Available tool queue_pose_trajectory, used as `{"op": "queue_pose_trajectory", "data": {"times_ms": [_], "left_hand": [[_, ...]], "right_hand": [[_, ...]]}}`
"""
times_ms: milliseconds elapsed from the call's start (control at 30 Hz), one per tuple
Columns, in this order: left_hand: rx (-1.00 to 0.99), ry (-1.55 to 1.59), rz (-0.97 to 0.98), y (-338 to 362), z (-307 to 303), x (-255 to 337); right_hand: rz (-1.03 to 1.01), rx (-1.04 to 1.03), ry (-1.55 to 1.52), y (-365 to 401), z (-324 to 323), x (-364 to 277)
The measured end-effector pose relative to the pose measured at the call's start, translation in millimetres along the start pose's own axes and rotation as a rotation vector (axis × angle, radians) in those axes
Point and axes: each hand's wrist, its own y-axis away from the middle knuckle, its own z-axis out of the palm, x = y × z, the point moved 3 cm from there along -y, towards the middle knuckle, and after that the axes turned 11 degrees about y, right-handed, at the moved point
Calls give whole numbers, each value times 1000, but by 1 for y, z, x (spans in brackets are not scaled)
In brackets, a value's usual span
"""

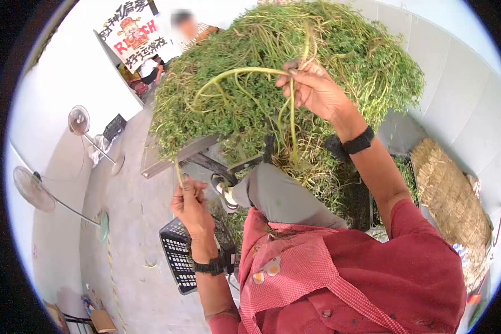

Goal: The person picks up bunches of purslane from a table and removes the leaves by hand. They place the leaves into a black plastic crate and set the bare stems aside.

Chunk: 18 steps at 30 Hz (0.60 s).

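My right hand (313, 86) is raised in front of a big heap of green leafy stems (339, 50) and pinches a few long pale green stems (245, 71) that arch left and hang down. My left hand (190, 201) is lower, closed around a short thin stem piece (178, 171) above a black plastic crate (179, 253). Both wrists wear black bands. My raised knee in grey trousers (281, 195) sits between the hands.
The heap rests on a table with a metal edge (172, 158). Two standing fans (79, 120) are at the left wall. A straw bundle (448, 192) lies right. Another person (183, 25) sits behind the heap near a red-lettered sign (132, 33).
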Motion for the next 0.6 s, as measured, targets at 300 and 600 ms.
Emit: {"op": "queue_pose_trajectory", "data": {"times_ms": [300, 600], "left_hand": [[68, 34, 42, 20, -29, 16], [-246, -331, -26, 37, 37, 2]], "right_hand": [[-101, -65, -127, 1, 17, 5], [43, -81, 77, 19, 73, 63]]}}
